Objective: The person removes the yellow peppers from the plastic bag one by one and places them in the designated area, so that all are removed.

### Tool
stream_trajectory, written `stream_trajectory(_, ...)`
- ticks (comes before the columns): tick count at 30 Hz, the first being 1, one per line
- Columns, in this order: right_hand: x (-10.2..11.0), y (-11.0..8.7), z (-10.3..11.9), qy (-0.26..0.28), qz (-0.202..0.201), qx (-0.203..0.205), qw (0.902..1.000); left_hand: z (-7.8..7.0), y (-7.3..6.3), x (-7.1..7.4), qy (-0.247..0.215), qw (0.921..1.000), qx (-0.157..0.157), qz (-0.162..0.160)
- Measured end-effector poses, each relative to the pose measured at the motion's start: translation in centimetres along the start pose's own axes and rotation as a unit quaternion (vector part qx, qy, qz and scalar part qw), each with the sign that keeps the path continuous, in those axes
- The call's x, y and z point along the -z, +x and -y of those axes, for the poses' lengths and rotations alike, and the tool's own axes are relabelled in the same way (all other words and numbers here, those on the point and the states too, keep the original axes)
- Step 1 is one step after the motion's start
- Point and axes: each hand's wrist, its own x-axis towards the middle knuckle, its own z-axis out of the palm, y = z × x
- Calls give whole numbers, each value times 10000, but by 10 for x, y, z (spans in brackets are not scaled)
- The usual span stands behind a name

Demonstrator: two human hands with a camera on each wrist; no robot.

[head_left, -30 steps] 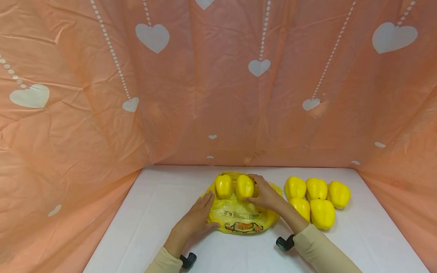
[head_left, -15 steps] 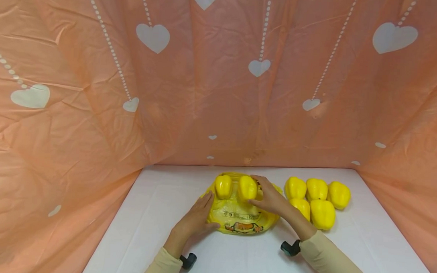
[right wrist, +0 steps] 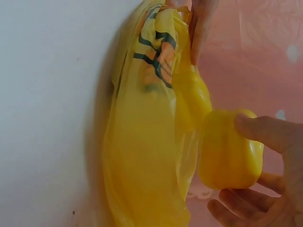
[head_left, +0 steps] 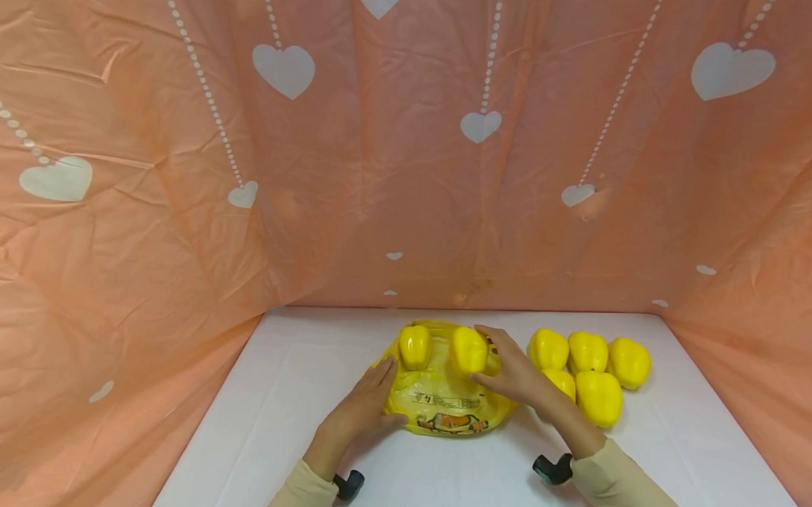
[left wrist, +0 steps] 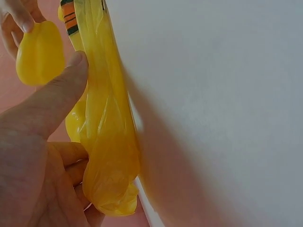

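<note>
A yellow plastic bag [head_left: 441, 396] with printed text and a picture lies on the white table. On its far left part sits one yellow bell pepper [head_left: 415, 347]. My right hand [head_left: 515, 368] holds a second yellow bell pepper [head_left: 470, 350] over the bag's far right part; the right wrist view shows the thumb on one side of this pepper [right wrist: 229, 156] and the fingers on the other. My left hand [head_left: 363, 403] rests against the bag's left edge, fingers straight and thumb apart. In the left wrist view its thumb touches the bag [left wrist: 106, 118].
Several more yellow bell peppers [head_left: 599, 398] stand grouped in two rows to the right of the bag, partly behind the right forearm. A peach curtain [head_left: 409, 171] with white hearts closes off the back and sides of the white table [head_left: 294, 369].
My right hand has moved slightly to the right with its pepper, widening the gap to the other pepper on the bag. The left hand has stayed in place.
</note>
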Motion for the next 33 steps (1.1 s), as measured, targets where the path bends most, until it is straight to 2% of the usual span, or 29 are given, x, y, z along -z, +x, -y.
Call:
stream_trajectory(15, 18, -23, -1, 142, -30, -361, 9992, 0, -1, 1, -111, 9999, 39, 43)
stream_trajectory(26, 34, -39, -10, -230, -371, 110, 9990, 1, -1, -1, -153, 9999, 42, 61)
stream_trajectory(33, 44, -45, -17, -223, -465, 66, 9986, 0, -1, -1, -151, 9999, 61, 56)
